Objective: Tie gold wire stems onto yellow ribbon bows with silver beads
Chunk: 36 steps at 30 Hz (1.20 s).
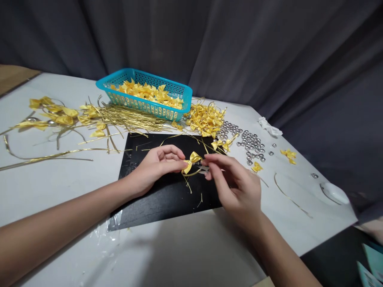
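Above the black mat (161, 199), my left hand (160, 165) pinches the left side of a yellow ribbon bow (194, 158) between thumb and fingers. A thin gold cord (193, 173) curves below the bow. My right hand (235, 181) is just to the right, its fingers closed round small scissors or a similar metal tool (204, 169), whose pointed end shows beside the bow. The right fingertips are close to the bow's right side; whether they also pinch the cord is too small to tell. Short gold cord scraps lie on the mat.
A turquoise basket (146, 104) of yellow bows stands behind the mat. Gold cords (131, 118) and loose bows (64, 115) lie at the left. Finished-looking bows (206, 118), silver beads (251, 142) and a white computer mouse (335, 193) are at the right. A dark curtain hangs behind.
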Tool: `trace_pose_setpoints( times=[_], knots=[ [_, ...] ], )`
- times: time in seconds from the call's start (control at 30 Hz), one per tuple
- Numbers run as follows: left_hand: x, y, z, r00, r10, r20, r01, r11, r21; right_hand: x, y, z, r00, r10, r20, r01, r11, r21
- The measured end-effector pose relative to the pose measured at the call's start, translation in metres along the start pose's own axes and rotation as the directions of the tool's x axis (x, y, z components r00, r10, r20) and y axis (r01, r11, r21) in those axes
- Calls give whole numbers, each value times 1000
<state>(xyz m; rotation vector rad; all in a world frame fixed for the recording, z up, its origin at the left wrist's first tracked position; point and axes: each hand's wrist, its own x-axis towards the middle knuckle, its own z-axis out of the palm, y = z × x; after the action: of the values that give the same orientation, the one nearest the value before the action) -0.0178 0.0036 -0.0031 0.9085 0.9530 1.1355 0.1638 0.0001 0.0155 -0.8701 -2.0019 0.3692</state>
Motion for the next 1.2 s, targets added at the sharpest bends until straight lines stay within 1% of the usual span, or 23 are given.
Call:
trace_pose_setpoints(
  times=[0.13,0.2,0.23,0.33,0.37,0.4,0.43,0.5,0.53,0.57,0.6,0.63,0.7,0.73,0.77,0.8,0.83,0.87,0.93,0.97,1.03,1.1,1.2],
  knots=[
    [-1,0,1,1000,-14,6,14,1000,16,3,8,-10,989,-135,63,144,972,-186],
    [-2,1,2,1000,-10,8,10,999,43,2,11,-14,989,-135,58,145,963,-225],
    [-2,1,2,1000,-6,6,6,998,55,1,12,-14,992,-119,29,122,972,-201],
    [-1,1,2,1000,3,-9,-3,998,62,-2,8,-12,995,-51,-83,49,999,-19],
    [-1,1,2,1000,5,-13,-4,998,58,-2,6,-10,995,-36,-95,39,999,25],
    [-1,1,2,1000,5,-15,-4,999,54,-2,4,-9,996,-31,-80,34,999,40],
    [0,0,1,1000,4,-14,-3,999,50,-1,3,-9,999,-34,-33,35,999,31],
    [0,0,1,1000,8,-16,-8,999,41,2,2,-9,989,-73,128,73,997,0],
    [1,0,0,1000,14,-22,-13,999,36,4,2,-11,974,-96,207,98,995,-2],
    [1,-1,0,999,20,-31,-20,999,31,5,4,-12,961,-106,257,109,994,4],
    [1,-1,0,999,27,-42,-26,999,29,6,5,-12,958,-94,271,95,995,12],
    [1,-2,0,998,34,-53,-32,999,28,6,7,-12,964,-60,258,57,998,20],
    [1,-2,0,997,38,-66,-36,999,27,4,10,-10,976,50,213,-57,998,25],
    [1,-2,0,997,40,-69,-39,999,21,3,10,-7,974,90,207,-96,995,20],
    [0,-2,0,996,43,-73,-42,999,11,1,11,-4,972,99,215,-102,995,7],
    [1,-2,0,996,46,-79,-46,999,2,-1,12,-1,970,72,232,-70,997,-19],
    [1,-2,0,995,48,-86,-49,999,-7,-2,12,1,967,13,253,1,998,-56],
    [1,-1,0,995,50,-92,-51,999,-12,-4,12,4,958,-71,278,103,990,-101],
    [1,-1,0,993,56,-100,-58,998,-12,-6,13,6,922,-228,314,299,933,-200],
    [1,-1,0,993,61,-101,-62,998,-10,-7,13,7,906,-274,323,362,898,-252],
    [1,-2,-1,993,64,-98,-65,998,-9,-8,13,6,891,-307,334,420,837,-350],
    [1,-2,-1,995,56,-82,-57,998,-7,-6,14,5,871,-311,380,460,786,-413],
    [0,-1,0,997,55,-63,-54,999,5,-3,16,3,816,-321,481,533,740,-410]
  ],
)
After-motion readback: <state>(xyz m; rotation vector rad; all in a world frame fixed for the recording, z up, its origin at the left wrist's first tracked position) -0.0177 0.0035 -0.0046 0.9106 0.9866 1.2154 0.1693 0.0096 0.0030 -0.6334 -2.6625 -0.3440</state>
